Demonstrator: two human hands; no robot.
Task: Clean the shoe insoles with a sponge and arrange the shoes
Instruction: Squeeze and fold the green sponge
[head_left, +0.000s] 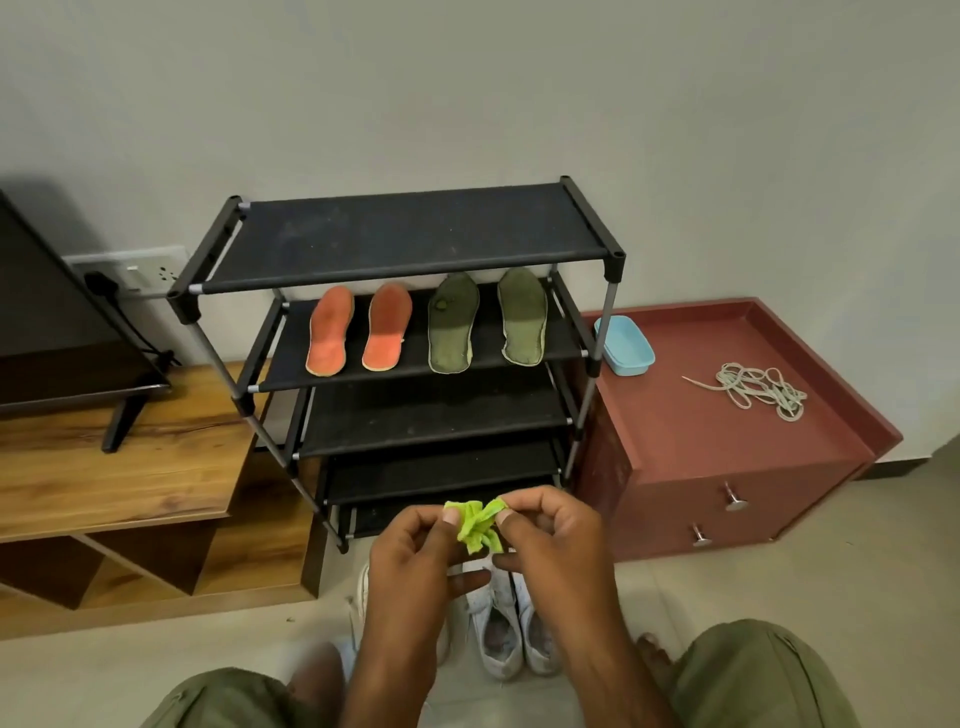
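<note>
Both hands are raised in front of the black shoe rack (400, 239). My left hand (410, 556) and my right hand (550, 540) each pinch one end of a crumpled bright green sponge cloth (478, 525) between them. Two orange insoles (358, 328) and two olive green insoles (485, 322) lie side by side on the rack's second shelf. White shoes (506, 623) stand on the floor below my hands, partly hidden by them.
A maroon drawer cabinet (727, 457) right of the rack carries a light blue tub (623, 345) and a tangle of pale laces (761, 389). A wooden TV unit (119, 478) with a television stands on the left. My knees fill the bottom edge.
</note>
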